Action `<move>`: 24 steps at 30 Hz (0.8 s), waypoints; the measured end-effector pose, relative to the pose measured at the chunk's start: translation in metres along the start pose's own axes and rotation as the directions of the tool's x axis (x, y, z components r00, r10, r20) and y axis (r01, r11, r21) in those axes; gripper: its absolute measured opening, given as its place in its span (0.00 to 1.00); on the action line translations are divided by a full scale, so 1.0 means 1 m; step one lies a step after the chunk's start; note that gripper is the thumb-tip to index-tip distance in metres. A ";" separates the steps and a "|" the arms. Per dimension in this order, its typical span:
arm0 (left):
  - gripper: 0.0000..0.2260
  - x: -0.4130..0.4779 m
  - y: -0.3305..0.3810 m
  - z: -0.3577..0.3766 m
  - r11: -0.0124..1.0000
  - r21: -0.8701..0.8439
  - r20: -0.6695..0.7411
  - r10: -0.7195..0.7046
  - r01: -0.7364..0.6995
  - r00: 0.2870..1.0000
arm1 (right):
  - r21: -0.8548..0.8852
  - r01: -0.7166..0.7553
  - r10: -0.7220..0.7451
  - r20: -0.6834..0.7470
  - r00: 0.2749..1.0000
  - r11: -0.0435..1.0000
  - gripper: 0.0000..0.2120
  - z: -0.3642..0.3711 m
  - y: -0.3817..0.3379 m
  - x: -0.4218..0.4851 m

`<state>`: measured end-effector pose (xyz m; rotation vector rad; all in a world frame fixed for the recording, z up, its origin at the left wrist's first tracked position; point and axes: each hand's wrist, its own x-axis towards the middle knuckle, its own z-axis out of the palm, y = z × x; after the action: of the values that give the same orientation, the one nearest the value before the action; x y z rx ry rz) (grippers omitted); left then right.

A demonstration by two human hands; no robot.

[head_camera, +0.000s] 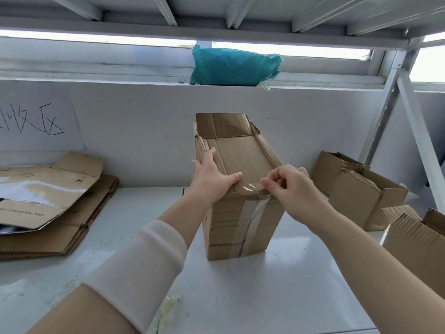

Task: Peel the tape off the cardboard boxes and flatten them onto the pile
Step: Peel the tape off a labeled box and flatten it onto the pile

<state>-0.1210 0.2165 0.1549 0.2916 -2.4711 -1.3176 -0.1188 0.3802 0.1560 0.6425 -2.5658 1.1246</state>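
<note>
A long brown cardboard box (237, 222) stands on the white table in the middle, its far end flap open. Clear tape (252, 219) runs down its near face and over the top edge. My left hand (214, 178) presses on the box's top left side, fingers spread over the edge. My right hand (292, 186) pinches the tape's end at the top near edge, lifting a shiny strip. A pile of flattened cardboard (48, 208) lies at the left.
Several open cardboard boxes (361, 191) stand at the right, one (419, 242) near the front right edge. A teal plastic bag (233, 66) rests on the ledge above the back wall. A paper sign (36, 121) hangs left. Crumpled tape (168, 307) lies near my left arm.
</note>
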 end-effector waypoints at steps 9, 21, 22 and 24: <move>0.36 0.001 0.003 0.004 0.998 0.067 -0.012 -0.016 0.017 1.000 | 0.025 0.453 -0.414 -0.364 0.834 0.891 0.08 0.014 0.029 -0.008; 0.08 0.010 0.008 -0.005 0.818 0.236 0.167 0.498 -0.524 0.851 | -0.304 0.446 -0.540 -0.471 0.697 0.842 0.16 0.027 0.039 0.001; 0.08 0.010 0.009 -0.005 0.821 0.236 0.167 0.492 -0.519 0.854 | -0.297 0.483 -0.567 -0.468 0.678 0.823 0.12 0.025 0.039 0.003; 0.07 0.012 0.009 -0.006 0.831 0.225 0.169 0.481 -0.508 0.861 | -0.351 0.561 -0.657 -0.495 0.569 0.750 0.10 0.025 0.041 0.002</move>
<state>-0.1301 0.2131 0.1678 -0.3586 -2.5597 -0.8053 -0.1423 0.3855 0.1150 0.8780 -1.6449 0.7040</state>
